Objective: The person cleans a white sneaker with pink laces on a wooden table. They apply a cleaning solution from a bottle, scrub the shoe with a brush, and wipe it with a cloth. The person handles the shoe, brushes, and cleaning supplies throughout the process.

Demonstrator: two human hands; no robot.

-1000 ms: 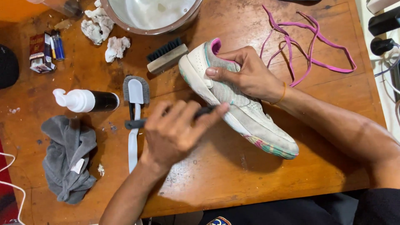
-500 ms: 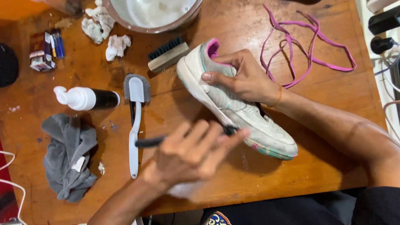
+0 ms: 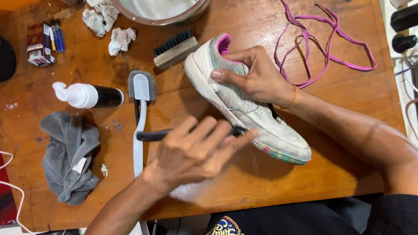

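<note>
Left hand (image 3: 196, 152) is gripping a thin black brush (image 3: 159, 135), working its head against the sole edge of one scuffed white mesh sneaker (image 3: 244, 104). Right hand (image 3: 257, 78) is clamping the sneaker mid-table. One crumpled grey cloth (image 3: 69, 156), one white-handled brush (image 3: 140, 113), one foam bottle (image 3: 87, 95), one wooden block brush (image 3: 175, 50), pink laces (image 3: 322, 43). Versus earlier: the left hand is sitting slightly lower-right.

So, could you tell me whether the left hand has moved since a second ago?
Yes: the left hand slid right and down, away from the white brush.
</note>
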